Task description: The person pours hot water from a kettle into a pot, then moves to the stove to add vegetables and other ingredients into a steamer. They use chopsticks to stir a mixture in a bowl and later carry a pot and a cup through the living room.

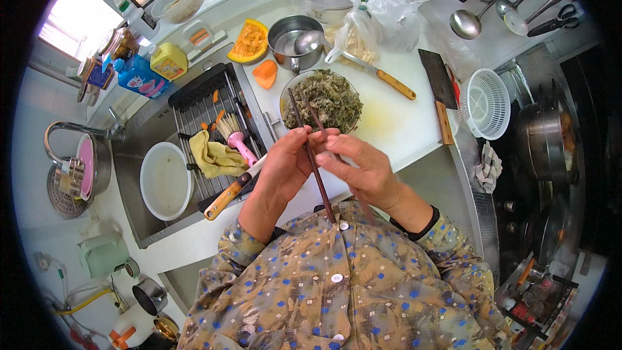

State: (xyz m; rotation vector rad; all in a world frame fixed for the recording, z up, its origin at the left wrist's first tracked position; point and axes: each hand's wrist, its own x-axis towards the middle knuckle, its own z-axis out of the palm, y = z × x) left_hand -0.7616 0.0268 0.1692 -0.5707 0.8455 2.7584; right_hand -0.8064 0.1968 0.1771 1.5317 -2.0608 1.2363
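Observation:
Both hands are over the near edge of the white counter, each on a dark brown wooden chopstick. My left hand pinches one chopstick between thumb and fingers. My right hand has its fingers around the second chopstick, whose lower end is blurred. The chopstick tips point away from me, over a bowl heaped with a chopped, grey-green food mixture. Whether the tips touch the mixture I cannot tell. The heap hides most of the bowl's inside.
Right of the bowl lie a cleaver and a white plastic basket. Behind it are a steel pot with a ladle across it and a pumpkin wedge. A wooden-handled knife lies by the sink, beside my left forearm.

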